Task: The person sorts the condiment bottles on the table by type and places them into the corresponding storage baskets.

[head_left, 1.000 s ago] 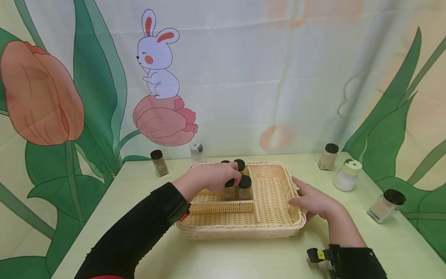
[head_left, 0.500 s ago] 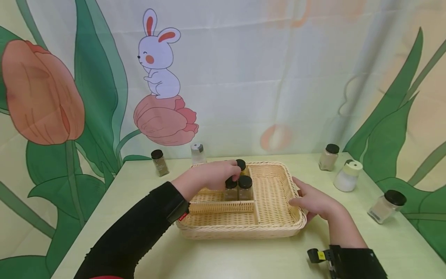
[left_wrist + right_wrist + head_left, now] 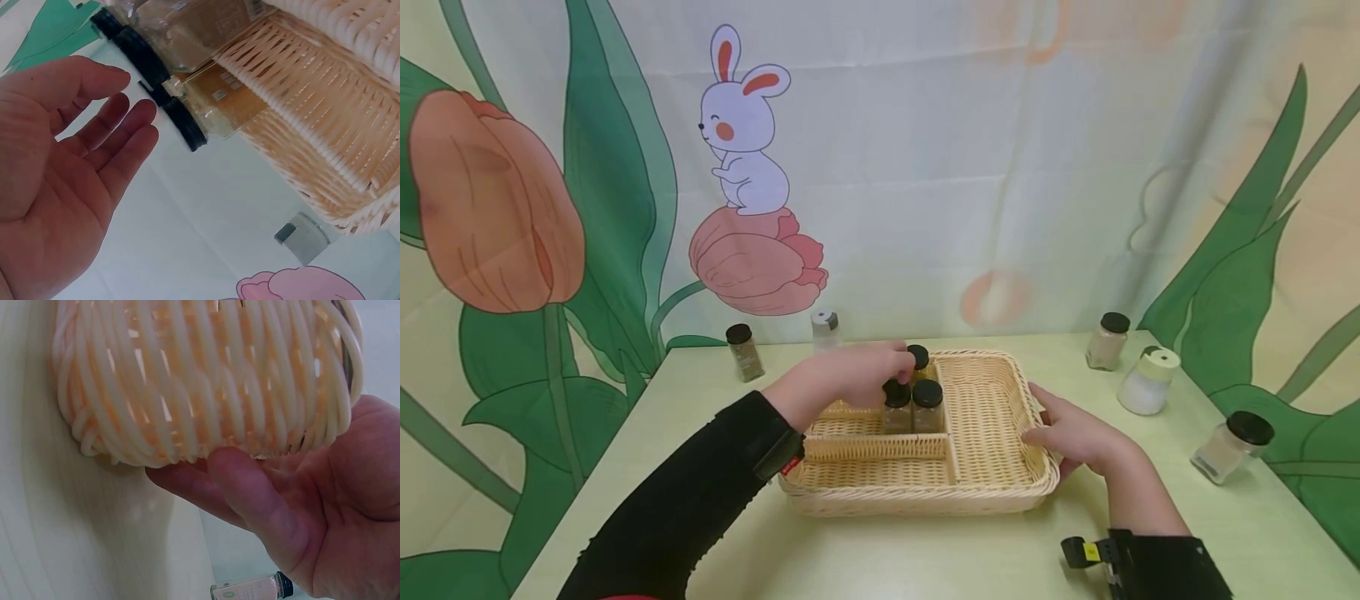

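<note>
"Gripping the right end of the shallow rectangular pale-wicker basket, was that the right hand?"

"Yes. The left hand held nothing; its fingers, loosely bent, lay just beside black jar lids."

"What did the basket contain?"

"Two clear jars with brown contents stood side by side in the back-left compartment, a yellow-filled clear jar behind them. The hand hid part of that space."

"And outside?"

"The pale yellow-green table bore a slim brown-filled jar and a clear shaker at back left, two black-lidded, pale-filled jars and a cream-lidded white shaker at right. Behind hung a white curtain printed with tulips."
</note>
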Demonstrator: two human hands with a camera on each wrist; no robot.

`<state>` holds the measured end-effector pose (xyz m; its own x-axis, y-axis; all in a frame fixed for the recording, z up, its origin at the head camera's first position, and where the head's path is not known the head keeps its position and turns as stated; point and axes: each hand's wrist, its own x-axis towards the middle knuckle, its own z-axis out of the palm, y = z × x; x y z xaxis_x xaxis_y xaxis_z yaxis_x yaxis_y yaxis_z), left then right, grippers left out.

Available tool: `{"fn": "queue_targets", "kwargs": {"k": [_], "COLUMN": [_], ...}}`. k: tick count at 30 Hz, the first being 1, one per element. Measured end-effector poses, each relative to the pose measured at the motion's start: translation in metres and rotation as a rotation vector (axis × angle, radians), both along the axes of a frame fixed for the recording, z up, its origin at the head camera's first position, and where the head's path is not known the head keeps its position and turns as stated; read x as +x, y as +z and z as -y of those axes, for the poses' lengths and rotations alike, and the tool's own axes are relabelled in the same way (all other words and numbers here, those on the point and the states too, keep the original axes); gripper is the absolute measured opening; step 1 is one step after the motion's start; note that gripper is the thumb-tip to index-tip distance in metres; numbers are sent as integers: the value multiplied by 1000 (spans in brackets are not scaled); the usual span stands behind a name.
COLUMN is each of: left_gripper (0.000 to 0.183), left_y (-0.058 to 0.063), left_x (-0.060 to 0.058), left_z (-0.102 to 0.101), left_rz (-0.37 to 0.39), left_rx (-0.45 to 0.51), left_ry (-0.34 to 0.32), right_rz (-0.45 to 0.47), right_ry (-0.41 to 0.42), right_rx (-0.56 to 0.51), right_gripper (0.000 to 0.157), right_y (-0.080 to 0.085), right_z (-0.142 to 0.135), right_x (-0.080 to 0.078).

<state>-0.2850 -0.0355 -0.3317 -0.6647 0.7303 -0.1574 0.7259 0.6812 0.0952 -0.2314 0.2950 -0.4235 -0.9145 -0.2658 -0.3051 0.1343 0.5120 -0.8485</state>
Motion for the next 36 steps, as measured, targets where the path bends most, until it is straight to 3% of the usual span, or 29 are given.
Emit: {"fn": "queue_targets", "kwargs": {"k": [9, 18, 26, 36], "left_gripper": [31, 40, 59, 63], "left_y": [16, 41, 53, 55], "left_x": [-3, -4, -10, -19], "left_z": [15, 40, 65, 106], "left_rz": [-28, -197, -313, -393], "left_rx": [61, 202, 303, 450], "left_ry": [21, 107, 229, 425], "right_rz": [7, -1, 11, 15], "right_ry": [-8, 2, 5, 7], "right_rx": [4, 9, 1, -5], "right_gripper": [90, 90, 90, 91], "right_y": [0, 1, -1, 0], "right_z": [1, 1, -1, 0], "right_x": [0, 0, 2, -1]}}
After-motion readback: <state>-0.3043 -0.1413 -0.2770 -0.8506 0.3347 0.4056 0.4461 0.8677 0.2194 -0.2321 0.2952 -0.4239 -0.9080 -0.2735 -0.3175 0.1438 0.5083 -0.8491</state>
